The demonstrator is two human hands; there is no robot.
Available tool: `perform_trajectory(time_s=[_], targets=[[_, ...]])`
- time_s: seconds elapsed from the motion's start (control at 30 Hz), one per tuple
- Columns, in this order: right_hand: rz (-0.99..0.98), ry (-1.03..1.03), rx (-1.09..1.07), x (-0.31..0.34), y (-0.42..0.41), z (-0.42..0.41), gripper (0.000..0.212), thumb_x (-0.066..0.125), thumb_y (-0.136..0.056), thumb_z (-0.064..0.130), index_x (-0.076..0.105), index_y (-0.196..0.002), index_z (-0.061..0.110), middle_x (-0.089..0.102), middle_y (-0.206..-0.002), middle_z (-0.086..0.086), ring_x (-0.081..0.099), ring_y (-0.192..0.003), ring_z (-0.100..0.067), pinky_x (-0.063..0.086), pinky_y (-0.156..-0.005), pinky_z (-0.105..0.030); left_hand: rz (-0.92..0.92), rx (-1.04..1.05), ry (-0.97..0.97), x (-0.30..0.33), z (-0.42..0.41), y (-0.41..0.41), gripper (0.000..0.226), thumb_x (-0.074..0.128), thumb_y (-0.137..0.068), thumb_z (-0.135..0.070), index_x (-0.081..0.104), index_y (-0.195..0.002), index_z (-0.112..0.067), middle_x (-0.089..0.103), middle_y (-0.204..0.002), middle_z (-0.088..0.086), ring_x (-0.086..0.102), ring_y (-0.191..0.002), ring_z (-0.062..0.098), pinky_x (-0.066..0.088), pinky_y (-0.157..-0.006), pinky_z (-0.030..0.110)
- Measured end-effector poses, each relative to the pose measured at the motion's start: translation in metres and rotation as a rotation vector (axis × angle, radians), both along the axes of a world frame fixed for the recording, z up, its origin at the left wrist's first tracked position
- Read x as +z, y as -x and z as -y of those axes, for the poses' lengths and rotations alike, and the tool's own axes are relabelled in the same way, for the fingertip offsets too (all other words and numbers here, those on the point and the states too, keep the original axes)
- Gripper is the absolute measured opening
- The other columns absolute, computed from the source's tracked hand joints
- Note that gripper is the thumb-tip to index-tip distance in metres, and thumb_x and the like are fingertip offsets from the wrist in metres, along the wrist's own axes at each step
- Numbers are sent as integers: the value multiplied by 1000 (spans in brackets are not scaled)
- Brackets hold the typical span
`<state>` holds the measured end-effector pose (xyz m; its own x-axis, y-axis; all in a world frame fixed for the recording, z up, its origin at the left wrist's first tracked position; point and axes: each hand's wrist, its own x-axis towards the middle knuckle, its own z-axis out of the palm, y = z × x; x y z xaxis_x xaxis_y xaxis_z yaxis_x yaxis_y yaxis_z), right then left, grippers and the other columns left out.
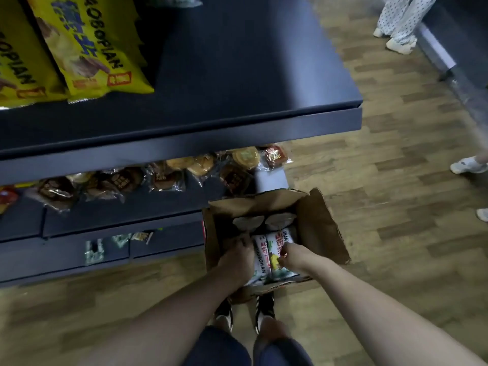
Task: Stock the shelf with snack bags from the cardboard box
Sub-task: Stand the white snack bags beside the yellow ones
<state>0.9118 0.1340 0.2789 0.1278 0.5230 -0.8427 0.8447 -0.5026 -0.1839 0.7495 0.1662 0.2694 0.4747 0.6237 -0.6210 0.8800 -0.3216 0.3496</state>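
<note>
An open cardboard box (317, 223) stands on the wooden floor beside the dark shelf unit (237, 75). White snack bags (274, 240) with red and green print stand on edge inside it. Both my hands reach down into the box. My left hand (237, 253) curls its fingers over the left side of the bags. My right hand (289, 256) pinches the top edge of a bag on the right. Two large yellow snack bags (87, 46) lie on the upper shelf at the left; the shelf to their right is bare.
The lower shelf (118, 215) holds several clear-wrapped round cakes (163, 178). My feet in dark shoes (264, 307) stand just behind the box. Other people's legs and white shoes (398, 43) are at the top right and right edge of the floor.
</note>
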Motion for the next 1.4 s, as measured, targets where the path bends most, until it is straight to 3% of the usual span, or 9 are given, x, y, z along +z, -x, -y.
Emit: perform_trajectory(time_s=[0.17,0.3,0.4,0.57,0.67,0.87,1.03,1.2,1.4], targets=[[-7,19,107,-31,-9,-17,35,45,-97,19,50,-127,2,56,-129,-17,53,-117,-31,44,-94,-34,-243,-154,94,-34,3,-22,37,29,-99,-8,43,-130,5,42,-138,23,35,-130,36,24,-113,42],[-17,27,152,-57,-12,-29,43,54,-94,25,46,-129,4,47,-134,-19,47,-121,-34,40,-97,-36,-137,141,77,-59,4,-27,44,35,-99,-13,33,-140,2,27,-149,22,27,-138,38,23,-114,48],[46,41,198,-73,-11,-33,53,54,-92,26,32,-136,7,20,-148,-20,23,-135,-41,32,-106,-49,-219,186,85,-77,7,-28,56,38,-96,-14,18,-147,-1,14,-154,22,18,-141,39,18,-116,48],[88,68,121,-101,-13,-27,73,51,-92,33,8,-147,9,2,-155,-18,14,-138,-44,23,-110,-51,-238,198,38,-104,10,-35,78,78,-64,-29,52,-128,7,50,-127,36,54,-112,51,48,-89,57],[90,99,91,-114,-12,-26,81,50,-93,33,-1,-149,6,-5,-155,-19,10,-139,-44,21,-111,-49,-215,233,-12,-113,10,-37,80,50,-90,-36,9,-148,0,12,-152,30,18,-138,47,21,-113,54],[130,80,81,-124,-8,-33,76,52,-92,35,9,-147,6,5,-154,-22,13,-139,-42,26,-109,-51,-177,351,-26,-133,5,-38,70,13,-86,-43,-6,-149,-19,8,-155,22,10,-141,43,14,-115,50],[146,89,27,-133,-3,-37,72,50,-91,35,12,-147,9,3,-155,-20,10,-139,-41,27,-107,-54,-69,454,48,-136,-6,-34,66,43,-93,-32,10,-150,-28,3,-157,15,1,-143,38,11,-116,47],[170,41,62,-135,-9,-37,63,50,-91,20,18,-146,15,7,-154,-19,14,-139,-39,34,-104,-50,-47,475,58,-126,-7,-32,68,46,-95,-31,6,-151,-30,-5,-157,13,-2,-145,34,11,-117,45],[122,-44,93,-120,-23,-36,57,53,-89,20,28,-140,15,16,-149,-18,22,-135,-41,35,-104,-45,-34,440,9,-113,-10,-29,58,45,-96,-27,18,-148,-28,15,-152,16,15,-140,35,19,-114,44]])
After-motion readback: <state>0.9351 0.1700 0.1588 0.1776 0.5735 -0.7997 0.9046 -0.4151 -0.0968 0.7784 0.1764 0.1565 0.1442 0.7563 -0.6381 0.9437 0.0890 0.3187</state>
